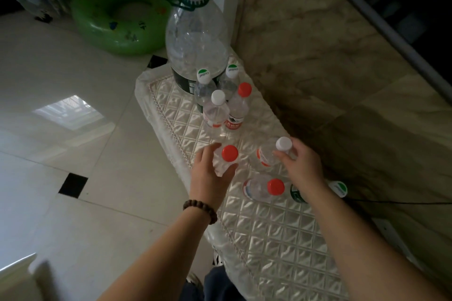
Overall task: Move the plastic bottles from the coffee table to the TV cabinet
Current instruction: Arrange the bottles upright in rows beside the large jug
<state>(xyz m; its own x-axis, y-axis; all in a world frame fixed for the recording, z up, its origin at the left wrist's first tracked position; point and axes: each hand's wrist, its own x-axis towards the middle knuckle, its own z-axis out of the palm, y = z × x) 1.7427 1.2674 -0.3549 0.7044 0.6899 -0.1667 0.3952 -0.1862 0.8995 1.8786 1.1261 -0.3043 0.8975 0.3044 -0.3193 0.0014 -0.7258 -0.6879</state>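
On the quilted white cover of the TV cabinet [269, 239] stand several clear plastic bottles. My left hand [212, 173] wraps its fingers around a red-capped bottle [228, 154] that stands upright. My right hand [302, 161] grips a white-capped bottle [281, 145] near its neck; that bottle leans slightly. Another red-capped bottle [274, 187] stands between my forearms. A green-and-white-capped bottle [338, 188] is partly hidden behind my right wrist. Farther back stands a cluster of small bottles [227, 107] in front of a big water jug [195, 39].
A marble wall [318, 44] runs along the cabinet's right side, with a dark TV edge [403, 19] above. A green swim ring [117, 12] lies on the tiled floor [61, 117] at the back left. A black cable [403, 202] runs off to the right.
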